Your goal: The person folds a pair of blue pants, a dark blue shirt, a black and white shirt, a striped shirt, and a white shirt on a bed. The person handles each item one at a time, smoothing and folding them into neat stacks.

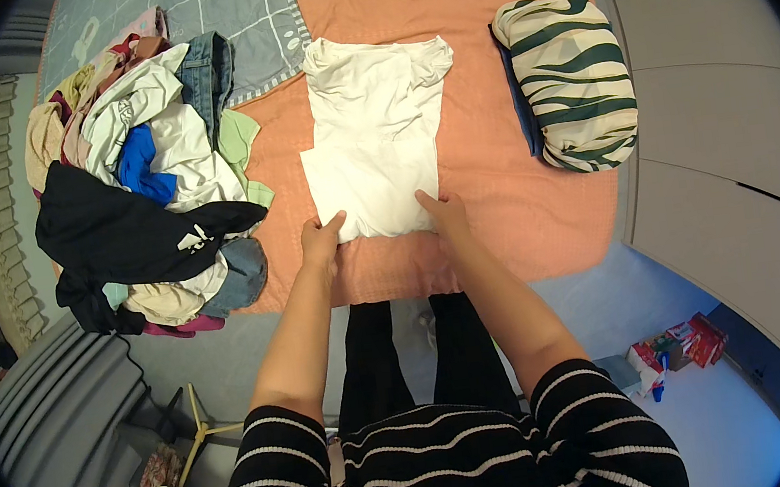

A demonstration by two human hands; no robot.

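Observation:
A white shirt [378,162] lies partly folded on the orange bed cover [542,215], its near part doubled over the middle and its far end creased. At the near left corner of the fold, my left hand [319,238] grips the cloth, thumb on top and the other fingers tucked beneath. My right hand [447,212] holds the near right edge the same way. Both hands are level with each other, and the fabric between them lies on the bed, slightly wrinkled.
A heap of mixed clothes rises on the left, with a black garment [116,228], blue jeans [206,76] and a blue cloth [143,167]. On the right sits a folded green-and-cream striped bundle [574,80]. A grey quilt [247,27] covers the far left; pale cabinets [714,106] border the right.

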